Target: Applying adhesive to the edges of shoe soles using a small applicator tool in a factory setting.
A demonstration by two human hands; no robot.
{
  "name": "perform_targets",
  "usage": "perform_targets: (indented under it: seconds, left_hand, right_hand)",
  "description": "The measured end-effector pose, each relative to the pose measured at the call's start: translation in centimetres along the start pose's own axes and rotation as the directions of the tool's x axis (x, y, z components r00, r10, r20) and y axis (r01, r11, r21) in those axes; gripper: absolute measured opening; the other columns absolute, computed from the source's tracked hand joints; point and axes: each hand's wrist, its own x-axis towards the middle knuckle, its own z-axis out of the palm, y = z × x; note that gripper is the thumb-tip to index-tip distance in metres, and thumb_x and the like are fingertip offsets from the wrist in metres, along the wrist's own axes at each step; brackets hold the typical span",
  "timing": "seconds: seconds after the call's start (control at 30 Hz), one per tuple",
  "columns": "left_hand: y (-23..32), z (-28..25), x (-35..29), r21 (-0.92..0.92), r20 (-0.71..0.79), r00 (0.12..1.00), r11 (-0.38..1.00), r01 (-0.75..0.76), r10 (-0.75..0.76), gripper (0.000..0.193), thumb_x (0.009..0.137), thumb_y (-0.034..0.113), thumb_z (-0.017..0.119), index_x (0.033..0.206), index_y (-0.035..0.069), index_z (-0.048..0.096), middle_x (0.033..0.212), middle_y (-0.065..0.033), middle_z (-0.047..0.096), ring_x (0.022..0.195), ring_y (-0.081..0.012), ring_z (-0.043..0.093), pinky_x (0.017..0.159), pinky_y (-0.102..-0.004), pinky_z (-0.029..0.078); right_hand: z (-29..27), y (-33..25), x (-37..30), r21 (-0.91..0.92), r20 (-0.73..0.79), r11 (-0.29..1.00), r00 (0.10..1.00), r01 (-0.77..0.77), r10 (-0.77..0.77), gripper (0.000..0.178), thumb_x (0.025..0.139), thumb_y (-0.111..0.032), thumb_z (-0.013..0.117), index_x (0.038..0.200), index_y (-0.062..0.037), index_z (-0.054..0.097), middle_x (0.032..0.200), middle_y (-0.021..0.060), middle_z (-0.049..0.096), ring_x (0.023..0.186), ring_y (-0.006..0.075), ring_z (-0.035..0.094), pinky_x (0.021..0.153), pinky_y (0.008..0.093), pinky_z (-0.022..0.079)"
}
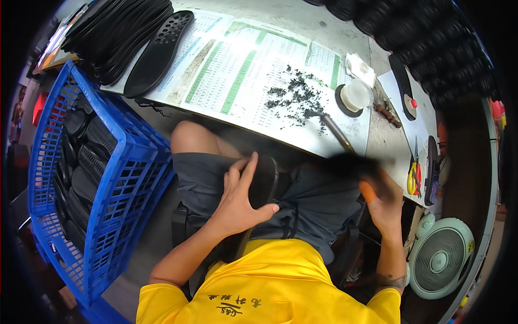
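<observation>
My left hand [240,202] grips a black shoe sole [265,181] that stands on edge over my lap, fingers along one side and thumb near its rim. At the right, by the table's front edge, my right hand [384,202] is closed on a black thing [348,164] smeared by motion; its kind cannot be made out. An orange cover [367,191] sits on one finger of that hand. Just beyond, a slim metal-shafted tool [337,132] lies on the table with its tip among black scraps [295,94].
Printed sheets [237,70] cover the table. A white round container [356,95], scissors with yellow-red handles [414,177] and a stack of black soles [116,32] rest there. A blue crate [121,162] of soles stands left; a green fan [440,259] stands right.
</observation>
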Motion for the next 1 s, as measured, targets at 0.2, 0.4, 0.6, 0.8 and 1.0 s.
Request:
perform_targets:
  seconds: [0.2, 0.4, 0.6, 0.8, 1.0]
  left_hand:
    - [0.5, -0.3, 0.5, 0.134, 0.022, 1.000, 0.991, -0.014, 0.011, 0.120, 0.083, 0.031, 0.093, 0.180, 0.006, 0.026, 0.165, -0.0287, 0.038, 0.149, -0.0502, 0.040, 0.127, -0.0551, 0.038]
    - [-0.3, -1.5, 0.9, 0.158, -0.097, 0.990, 0.984, -0.085, 0.101, 0.117, 0.084, 0.027, 0.092, 0.179, 0.004, 0.029, 0.162, -0.0287, 0.040, 0.146, -0.0491, 0.045, 0.125, -0.0547, 0.041]
    - [-0.4, -1.9, 0.8, 0.151, -0.133, 0.979, 0.979, -0.136, 0.157, 0.115, 0.083, 0.026, 0.092, 0.178, 0.004, 0.032, 0.160, -0.0283, 0.043, 0.144, -0.0483, 0.046, 0.124, -0.0543, 0.041]
    - [-0.3, -2.3, 0.7, 0.139, -0.179, 0.973, 0.983, -0.120, 0.144, 0.109, 0.080, 0.021, 0.089, 0.176, 0.005, 0.039, 0.166, -0.0281, 0.043, 0.154, -0.0470, 0.046, 0.128, -0.0511, 0.040]
    - [-0.3, -2.4, 0.7, 0.159, -0.191, 0.969, 0.979, -0.129, 0.159, 0.111, 0.082, 0.028, 0.093, 0.176, 0.005, 0.038, 0.162, -0.0296, 0.043, 0.147, -0.0491, 0.045, 0.125, -0.0556, 0.040]
  right_hand:
    - [1.1, -1.0, 1.3, -0.316, 0.072, 0.883, 0.937, 0.346, -0.341, 0.055, 0.089, 0.003, 0.088, 0.143, -0.0023, 0.076, 0.089, 0.0107, 0.065, 0.069, 0.0243, 0.064, 0.064, 0.0362, 0.051]
    - [1.7, -1.2, 1.4, -0.372, 0.079, 0.855, 0.930, 0.360, -0.358, 0.060, 0.089, 0.003, 0.087, 0.147, -0.0053, 0.074, 0.085, 0.0107, 0.059, 0.065, 0.0278, 0.061, 0.061, 0.0392, 0.049]
    - [2.0, -1.4, 1.3, -0.419, 0.074, 0.822, 0.917, 0.386, -0.393, 0.061, 0.089, 0.003, 0.086, 0.149, -0.0060, 0.074, 0.087, 0.0110, 0.060, 0.066, 0.0293, 0.062, 0.062, 0.0404, 0.050]
    - [1.1, -3.0, 1.5, -0.496, 0.121, 0.763, 0.903, 0.415, -0.412, 0.056, 0.090, 0.001, 0.086, 0.144, -0.0059, 0.076, 0.088, 0.0116, 0.060, 0.070, 0.0331, 0.064, 0.064, 0.0443, 0.051]
    - [-0.8, -5.7, 2.6, -0.560, 0.194, 0.712, 0.903, 0.424, -0.384, 0.050, 0.091, -0.005, 0.085, 0.140, -0.0048, 0.076, 0.090, 0.0124, 0.062, 0.073, 0.0361, 0.068, 0.065, 0.0468, 0.054]
